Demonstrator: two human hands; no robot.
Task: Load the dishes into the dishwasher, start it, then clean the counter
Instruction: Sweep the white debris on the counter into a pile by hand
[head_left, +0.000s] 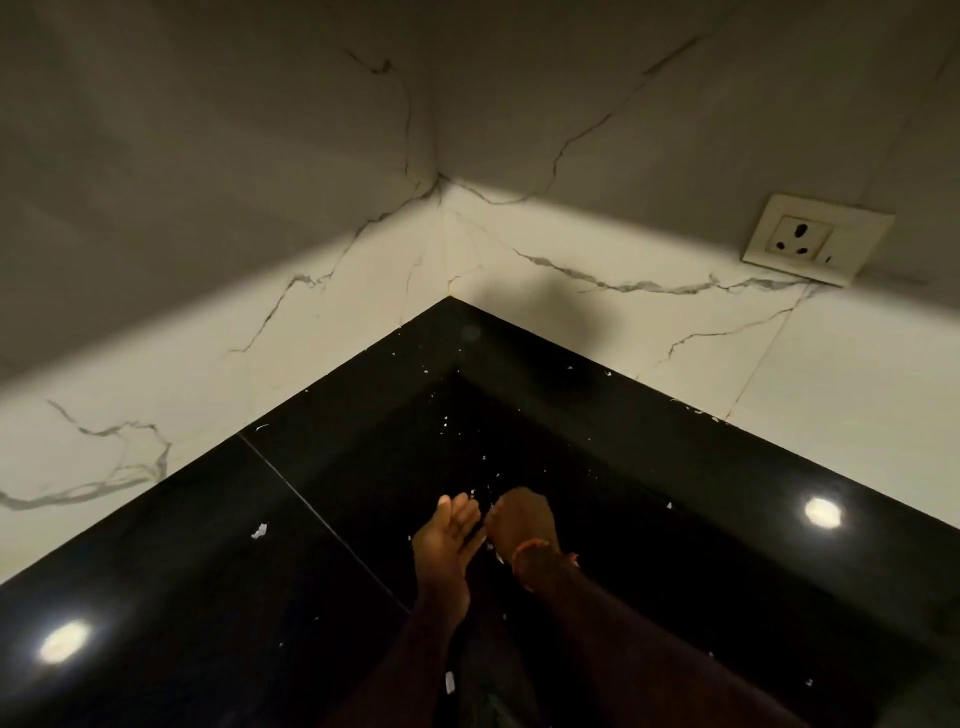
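Observation:
A glossy black counter (597, 447) fills the corner between two white marbled walls. Small white scraps (258, 531) lie scattered over it. My left hand (449, 535) is held palm up with straight fingers, edge-on beside my right hand. My right hand (522, 519) hovers just to its right with fingers curled downward, knuckles toward me; whether it pinches a scrap is hidden. An orange thread circles my right wrist. No dishes or dishwasher are in view.
A white wall socket (818, 239) sits on the right wall above the counter. A thin seam (322, 514) runs across the counter on the left. Two ceiling lights reflect in the surface, one at the left front (65, 642).

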